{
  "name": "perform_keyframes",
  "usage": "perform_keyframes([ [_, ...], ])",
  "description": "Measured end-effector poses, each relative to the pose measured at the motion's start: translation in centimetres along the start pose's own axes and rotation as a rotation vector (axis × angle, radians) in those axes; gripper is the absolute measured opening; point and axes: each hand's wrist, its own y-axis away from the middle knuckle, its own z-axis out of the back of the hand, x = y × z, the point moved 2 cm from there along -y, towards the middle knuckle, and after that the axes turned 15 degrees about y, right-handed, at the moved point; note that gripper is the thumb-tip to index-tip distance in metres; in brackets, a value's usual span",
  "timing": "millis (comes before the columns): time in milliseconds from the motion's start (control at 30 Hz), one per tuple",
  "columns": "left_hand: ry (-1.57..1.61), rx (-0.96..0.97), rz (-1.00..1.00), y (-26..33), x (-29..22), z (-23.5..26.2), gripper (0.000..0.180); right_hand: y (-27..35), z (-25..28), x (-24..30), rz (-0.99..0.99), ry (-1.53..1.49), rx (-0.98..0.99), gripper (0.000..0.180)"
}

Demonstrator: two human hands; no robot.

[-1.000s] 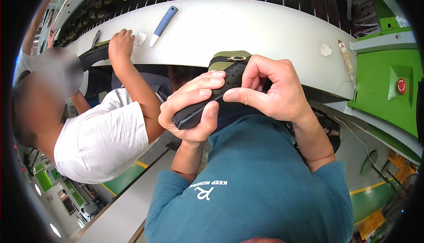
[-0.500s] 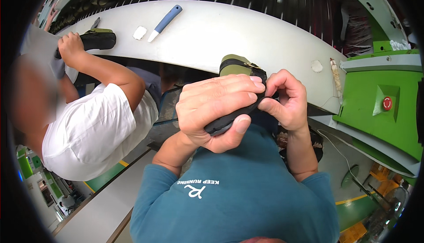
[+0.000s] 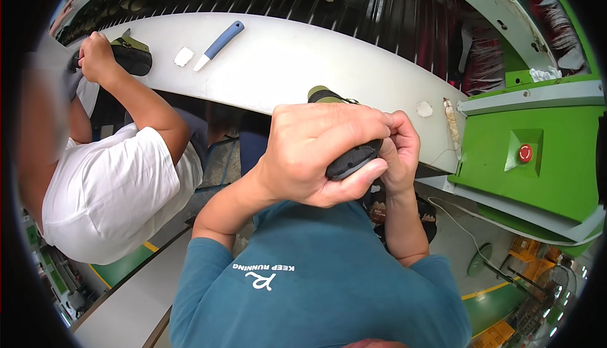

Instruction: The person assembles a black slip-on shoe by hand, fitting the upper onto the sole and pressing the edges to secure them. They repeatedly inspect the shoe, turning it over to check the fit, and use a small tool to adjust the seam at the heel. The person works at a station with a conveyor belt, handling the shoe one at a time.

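Note:
An olive-green and black shoe [image 3: 354, 161] is in my hands above the front edge of the white table, its black sole end turned toward me. My left hand [image 3: 322, 149] wraps over it, with the fingers across the top and the thumb along the near side. Beyond the knuckles, the shoe's green part with a black strap shows. At the shoe's right side, my right hand [image 3: 401, 149] is closed, its fingers curled in against the edge. The left fingers partly hide the right fingertips, so any small thing pinched there cannot be made out.
On the white table [image 3: 265, 57] lie a blue-handled scraper [image 3: 218, 46], a white pad [image 3: 184, 56], a round white patch [image 3: 424, 109] and a wrapped stick [image 3: 451, 123]. A co-worker [image 3: 114, 183] at left holds a similar shoe [image 3: 132, 57]. A green machine [image 3: 499, 152] stands right.
My left hand has turned the shoe so its black end faces me more and its green part shows less. My right hand has moved closer in beside it. The whole view has shifted slightly.

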Motion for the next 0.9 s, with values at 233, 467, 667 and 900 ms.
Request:
perform_keyframes([
  [233,0.030,-0.063,0.108,0.3,0.5,1.4,0.033,-0.1,-0.1,-0.4,0.004,0.029,0.011,0.030],
  [467,0.243,-0.896,0.267,7.6,4.0,5.1,0.032,-1.0,1.6,-3.7,-0.334,-0.371,0.249,0.057],
  [667,0.075,-0.665,0.406,14.9,3.8,-1.3,0.051,-5.6,0.4,-1.5,-0.189,-0.304,-0.103,0.061],
  [900,0.298,-0.762,0.562,8.1,14.8,0.5,0.081,-9.2,-3.0,4.1,0.074,0.288,-0.084,0.043],
])
